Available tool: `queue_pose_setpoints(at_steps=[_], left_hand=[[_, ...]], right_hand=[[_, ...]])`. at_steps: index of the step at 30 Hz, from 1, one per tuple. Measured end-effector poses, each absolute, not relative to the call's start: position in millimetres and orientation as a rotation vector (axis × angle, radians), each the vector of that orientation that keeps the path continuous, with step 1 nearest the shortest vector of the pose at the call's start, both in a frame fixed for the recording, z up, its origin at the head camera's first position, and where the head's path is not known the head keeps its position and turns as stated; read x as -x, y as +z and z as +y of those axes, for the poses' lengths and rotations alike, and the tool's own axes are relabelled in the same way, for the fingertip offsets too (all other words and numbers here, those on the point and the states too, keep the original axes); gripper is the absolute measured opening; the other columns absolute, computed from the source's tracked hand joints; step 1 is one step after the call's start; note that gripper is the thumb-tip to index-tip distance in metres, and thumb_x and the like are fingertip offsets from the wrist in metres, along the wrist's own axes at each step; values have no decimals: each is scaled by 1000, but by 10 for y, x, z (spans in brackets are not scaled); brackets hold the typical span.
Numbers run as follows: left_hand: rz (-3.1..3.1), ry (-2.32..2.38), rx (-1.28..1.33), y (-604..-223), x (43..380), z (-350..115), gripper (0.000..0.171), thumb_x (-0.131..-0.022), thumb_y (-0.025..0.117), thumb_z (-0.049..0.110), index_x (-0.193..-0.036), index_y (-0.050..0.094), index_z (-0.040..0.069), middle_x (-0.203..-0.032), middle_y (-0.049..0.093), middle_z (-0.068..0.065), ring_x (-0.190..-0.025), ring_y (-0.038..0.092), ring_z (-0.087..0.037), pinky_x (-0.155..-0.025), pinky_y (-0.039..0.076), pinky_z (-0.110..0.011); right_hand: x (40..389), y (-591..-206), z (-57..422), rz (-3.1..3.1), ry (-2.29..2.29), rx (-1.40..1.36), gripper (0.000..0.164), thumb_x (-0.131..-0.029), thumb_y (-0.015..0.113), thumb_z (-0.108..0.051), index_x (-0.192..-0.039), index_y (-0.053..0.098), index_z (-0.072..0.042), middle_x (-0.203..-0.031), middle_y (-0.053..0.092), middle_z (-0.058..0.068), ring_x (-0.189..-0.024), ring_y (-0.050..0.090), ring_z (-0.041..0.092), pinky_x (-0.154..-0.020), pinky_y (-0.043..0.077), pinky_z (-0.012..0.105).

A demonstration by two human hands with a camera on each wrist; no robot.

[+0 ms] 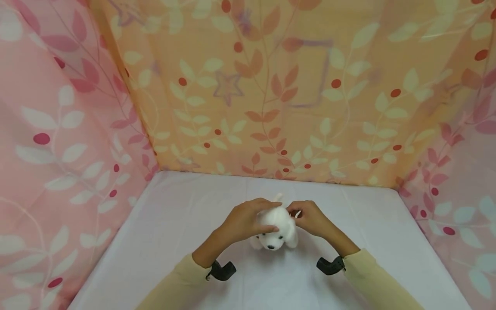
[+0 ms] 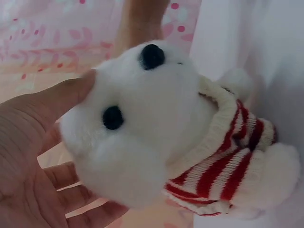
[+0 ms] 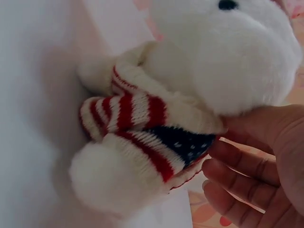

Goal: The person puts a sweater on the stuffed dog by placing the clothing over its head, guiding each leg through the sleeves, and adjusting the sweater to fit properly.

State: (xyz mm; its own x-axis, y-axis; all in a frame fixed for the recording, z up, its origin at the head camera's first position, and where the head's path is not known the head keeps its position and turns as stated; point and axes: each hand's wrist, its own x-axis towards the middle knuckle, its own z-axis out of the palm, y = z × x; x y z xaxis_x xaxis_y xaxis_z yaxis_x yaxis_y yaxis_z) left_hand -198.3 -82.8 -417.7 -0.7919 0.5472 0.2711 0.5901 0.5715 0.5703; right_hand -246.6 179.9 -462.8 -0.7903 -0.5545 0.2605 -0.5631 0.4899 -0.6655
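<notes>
A white plush dog (image 1: 282,220) with black eyes and nose stands on the white table, its face toward me. It wears a knitted sweater (image 3: 142,114) with red and white stripes and a navy patch on the back. My left hand (image 1: 241,223) grips the top of the head, thumb on the forehead; in the left wrist view, the fingers (image 2: 66,175) reach behind an ear. Behind the dog's other ear, my right hand (image 1: 311,218) pinches the sweater's back near the collar, as the right wrist view shows. The dog's body is mostly hidden in the head view.
The white-covered table (image 1: 186,193) spreads around the dog. A yellow leaf-print cloth (image 1: 267,129) rises at the back, and pink printed cloths (image 1: 69,129) stand at both sides. Black wrist mounts (image 1: 222,271) sit at the sleeve cuffs.
</notes>
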Motion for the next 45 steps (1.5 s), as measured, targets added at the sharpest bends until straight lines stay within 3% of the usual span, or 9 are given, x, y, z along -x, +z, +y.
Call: queue_pose_setpoints(at_steps=[5, 10, 17, 23, 27, 32, 35, 40, 45], left_hand=[[-2730, -1075, 993, -4231, 2005, -800, 56, -85, 81, 44, -137, 65, 30, -123, 67, 12, -108, 62, -6, -84, 51, -28], [-2725, -1059, 1005, -4259, 2026, -759, 51, -84, 83, 39, -132, 70, 26, -120, 70, 10, -107, 63, -6, -84, 51, -27], [-2774, -1018, 1002, -4289, 2014, -747, 55, -83, 80, 52, -134, 67, 34, -124, 67, 16, -107, 62, -5, -83, 51, -28], [-2784, -1072, 973, -4365, 1971, -868, 70, -86, 70, 63, -149, 50, 40, -133, 62, 14, -112, 60, -9, -86, 52, -34], [-2778, -1266, 895, -4439, 1955, -991, 65, -90, 70, 58, -147, 54, 32, -129, 63, 11, -110, 61, -12, -90, 53, -44], [-2854, -1450, 801, -4529, 1922, -1054, 58, -97, 62, 55, -142, 60, 19, -136, 63, 5, -114, 62, -17, -90, 54, -43], [-2874, -1503, 771, -4559, 1907, -1043, 62, -95, 66, 54, -146, 56, 20, -141, 59, 3, -115, 61, -19, -88, 54, -41], [-2825, -1418, 833, -4598, 1906, -963, 78, -83, 80, 55, -149, 50, 27, -127, 61, 3, -111, 59, -16, -88, 53, -38], [-2780, -1336, 802, -4617, 1891, -896, 70, -79, 87, 45, -138, 59, 21, -117, 64, 3, -104, 60, -14, -85, 52, -35]], right_hand=[[2469, -4589, 1754, -2732, 1409, -1004, 9, -95, 71, -9, -100, 77, -13, -94, 74, -3, -84, 66, 11, -74, 55, 28], [2460, -4701, 1791, -2630, 1799, -977, 13, -100, 65, -10, -108, 74, -5, -105, 72, 8, -94, 68, 18, -82, 56, 29], [2344, -4810, 1748, -2539, 1679, -892, 13, -95, 69, -1, -102, 76, -9, -101, 73, 5, -90, 68, 15, -80, 57, 29], [2184, -4809, 1839, -2610, 1568, -636, 13, -90, 78, -13, -102, 77, -12, -94, 74, 2, -83, 68, 14, -73, 57, 28], [2101, -4783, 1948, -2721, 1565, -546, 12, -87, 81, -18, -97, 77, -14, -86, 72, -1, -78, 67, 15, -67, 57, 31], [2034, -4836, 1984, -2797, 1608, -582, 8, -87, 78, -12, -94, 76, -10, -82, 72, 0, -74, 68, 16, -65, 59, 39], [2019, -4886, 1936, -2773, 1626, -605, 7, -86, 76, -6, -92, 76, -9, -78, 72, 0, -70, 67, 15, -62, 59, 35], [2019, -4942, 1834, -2696, 1614, -595, 14, -78, 72, 5, -86, 74, -7, -73, 70, 0, -64, 64, 11, -58, 55, 28], [2028, -4953, 1792, -2721, 1668, -563, 9, -79, 73, 3, -86, 73, -3, -74, 71, 0, -66, 65, 10, -60, 55, 29]])
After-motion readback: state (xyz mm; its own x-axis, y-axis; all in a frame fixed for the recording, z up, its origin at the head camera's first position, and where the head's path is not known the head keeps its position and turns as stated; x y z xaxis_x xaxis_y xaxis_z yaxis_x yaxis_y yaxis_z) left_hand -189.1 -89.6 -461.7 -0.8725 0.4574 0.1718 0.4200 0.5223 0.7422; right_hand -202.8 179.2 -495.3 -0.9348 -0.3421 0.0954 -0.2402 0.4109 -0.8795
